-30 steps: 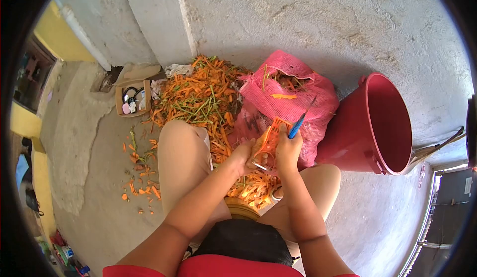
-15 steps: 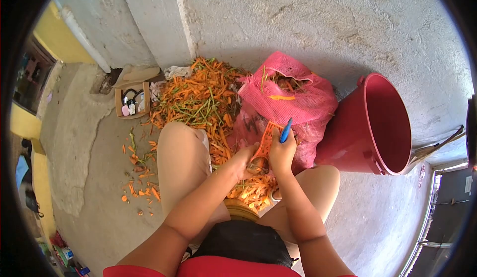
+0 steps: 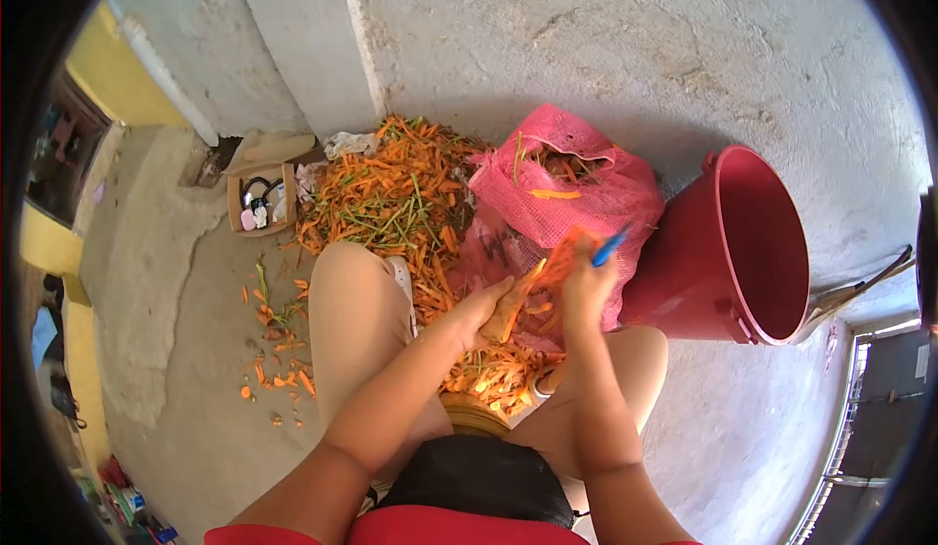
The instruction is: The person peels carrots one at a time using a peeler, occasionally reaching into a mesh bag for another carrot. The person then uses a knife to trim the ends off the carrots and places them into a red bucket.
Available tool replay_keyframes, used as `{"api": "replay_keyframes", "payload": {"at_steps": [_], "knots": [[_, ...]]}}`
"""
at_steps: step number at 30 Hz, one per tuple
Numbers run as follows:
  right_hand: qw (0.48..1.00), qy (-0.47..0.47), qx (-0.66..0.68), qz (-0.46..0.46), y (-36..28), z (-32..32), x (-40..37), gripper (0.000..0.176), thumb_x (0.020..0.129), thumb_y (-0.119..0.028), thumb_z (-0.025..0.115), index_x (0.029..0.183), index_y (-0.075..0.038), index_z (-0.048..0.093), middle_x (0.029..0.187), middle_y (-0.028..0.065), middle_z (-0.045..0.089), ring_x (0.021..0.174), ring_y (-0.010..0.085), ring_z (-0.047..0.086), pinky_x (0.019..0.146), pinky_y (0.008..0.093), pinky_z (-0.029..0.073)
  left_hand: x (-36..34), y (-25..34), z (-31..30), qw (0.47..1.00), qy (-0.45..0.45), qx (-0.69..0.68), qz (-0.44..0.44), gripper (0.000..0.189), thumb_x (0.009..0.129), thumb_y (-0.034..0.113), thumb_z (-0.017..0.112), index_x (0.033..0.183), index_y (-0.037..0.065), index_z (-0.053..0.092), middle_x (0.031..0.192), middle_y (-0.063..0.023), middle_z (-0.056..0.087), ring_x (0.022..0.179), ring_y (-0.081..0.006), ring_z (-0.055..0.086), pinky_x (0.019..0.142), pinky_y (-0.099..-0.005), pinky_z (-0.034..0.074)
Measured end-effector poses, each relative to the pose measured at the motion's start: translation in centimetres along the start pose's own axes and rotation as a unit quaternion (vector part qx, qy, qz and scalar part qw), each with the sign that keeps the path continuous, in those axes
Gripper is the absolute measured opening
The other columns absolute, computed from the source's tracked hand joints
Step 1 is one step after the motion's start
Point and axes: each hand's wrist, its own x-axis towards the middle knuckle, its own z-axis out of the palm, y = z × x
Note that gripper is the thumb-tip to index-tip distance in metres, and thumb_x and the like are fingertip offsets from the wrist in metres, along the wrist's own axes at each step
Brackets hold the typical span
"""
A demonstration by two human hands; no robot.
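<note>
My left hand (image 3: pixel 481 312) is closed around the thick end of a carrot (image 3: pixel 504 316), which points up and to the right. My right hand (image 3: pixel 589 291) grips an orange perforated hand peeler (image 3: pixel 559 260), blurred by motion. A blue handle-like piece (image 3: pixel 610 246) sticks out from the same hand; its kind does not show. The peeler is just right of the carrot's tip. Directly below my hands, between my legs, lies a heap of carrot shavings (image 3: pixel 493 381). Beyond them stands a pink mesh sack (image 3: pixel 611 193), with stalks and peelings showing at its mouth.
A large pile of orange peelings and green stalks (image 3: pixel 381 198) lies against the wall. Beside it is an open cardboard box (image 3: pixel 262 222) with small items inside. A big red bucket (image 3: pixel 674 261) leans at the right. Carrot scraps (image 3: pixel 278 377) are scattered on the floor at left.
My right hand and the peeler have moved right, away from my left hand. More of the carrot in my left hand now shows.
</note>
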Motion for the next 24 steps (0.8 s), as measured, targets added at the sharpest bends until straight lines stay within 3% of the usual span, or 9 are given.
{"api": "replay_keyframes", "payload": {"at_steps": [1,2,3,8,14,17,19,22,24], "knots": [[0.998,-0.029,0.029,0.046,-0.3,0.7,-1.2,0.009,0.080,-0.010,0.051,0.081,-0.001,0.051,0.060,-0.0010,0.044,0.053,0.0072,0.040,0.048,0.0217,0.033,-0.1,0.1,0.3,1.000,0.001,-0.017,0.010,0.032,0.086,0.036,0.039,0.090,0.006,0.051,0.076,-0.0063,0.057,0.063,-0.0148,0.056,0.049,-0.0284,0.047],[0.999,-0.050,-0.008,-0.018,1.3,1.1,-1.9,0.009,0.080,-0.009,0.052,0.082,-0.001,0.051,0.058,0.0000,0.043,0.051,0.0074,0.038,0.046,0.0222,0.032,-0.3,0.2,0.7,0.999,-0.008,-0.040,0.006,0.031,0.086,0.035,0.039,0.090,0.006,0.051,0.076,-0.0068,0.057,0.063,-0.0154,0.057,0.050,-0.0287,0.047],[0.995,-0.084,-0.014,0.042,-0.6,1.2,-2.9,0.010,0.080,-0.010,0.052,0.081,0.000,0.050,0.058,0.0011,0.043,0.051,0.0080,0.037,0.046,0.0234,0.032,-1.4,0.6,1.9,0.998,-0.017,-0.064,0.004,0.031,0.086,0.034,0.039,0.089,0.006,0.051,0.076,-0.0072,0.058,0.062,-0.0159,0.057,0.050,-0.0290,0.048],[0.996,-0.071,-0.032,0.033,-0.2,1.8,-3.4,0.014,0.080,-0.012,0.053,0.074,-0.001,0.046,0.053,0.0056,0.041,0.047,0.0115,0.036,0.045,0.0287,0.033,-1.0,0.3,1.4,0.997,-0.026,-0.066,0.003,0.030,0.087,0.032,0.037,0.088,0.006,0.051,0.074,-0.0070,0.057,0.060,-0.0171,0.057,0.051,-0.0294,0.048],[0.976,0.112,-0.172,-0.071,4.0,-0.5,1.3,0.016,0.077,-0.013,0.053,0.075,0.002,0.047,0.058,0.0168,0.048,0.050,0.0313,0.045,0.050,0.0390,0.036,-0.5,-0.1,-0.1,0.997,-0.054,0.016,-0.043,0.034,0.089,0.034,0.032,0.086,0.004,0.050,0.068,-0.0050,0.053,0.054,-0.0129,0.050,0.046,-0.0259,0.042],[0.941,0.248,-0.229,-0.034,5.0,-3.1,4.6,0.016,0.077,-0.013,0.053,0.076,0.003,0.049,0.062,0.0173,0.051,0.055,0.0302,0.048,0.054,0.0371,0.039,-1.0,0.0,0.6,0.997,-0.033,0.048,-0.048,0.038,0.089,0.037,0.029,0.086,0.005,0.049,0.065,-0.0041,0.051,0.052,-0.0121,0.047,0.045,-0.0248,0.039],[0.954,0.274,-0.123,0.006,5.8,-4.2,5.8,0.017,0.078,-0.015,0.054,0.078,0.002,0.051,0.064,0.0124,0.053,0.055,0.0222,0.048,0.054,0.0328,0.040,-1.2,-0.2,0.4,0.996,-0.065,0.039,-0.037,0.040,0.089,0.039,0.027,0.086,0.006,0.048,0.064,-0.0039,0.049,0.052,-0.0127,0.046,0.046,-0.0249,0.038],[0.988,0.146,-0.017,-0.051,3.4,-2.6,4.0,0.016,0.080,-0.015,0.053,0.080,0.001,0.053,0.065,0.0055,0.051,0.055,0.0139,0.046,0.053,0.0285,0.038,-0.7,0.2,0.3,0.998,-0.050,-0.031,-0.027,0.039,0.089,0.040,0.027,0.082,0.006,0.047,0.062,-0.0037,0.046,0.052,-0.0140,0.044,0.046,-0.0252,0.038],[0.999,0.039,-0.005,-0.002,1.5,-1.0,1.2,0.013,0.081,-0.013,0.051,0.083,-0.001,0.055,0.065,0.0010,0.048,0.057,0.0088,0.042,0.052,0.0244,0.036,-0.3,0.4,0.3,0.999,-0.011,-0.031,-0.020,0.037,0.088,0.038,0.031,0.083,0.005,0.047,0.065,-0.0043,0.050,0.053,-0.0154,0.049,0.047,-0.0275,0.041]]}}
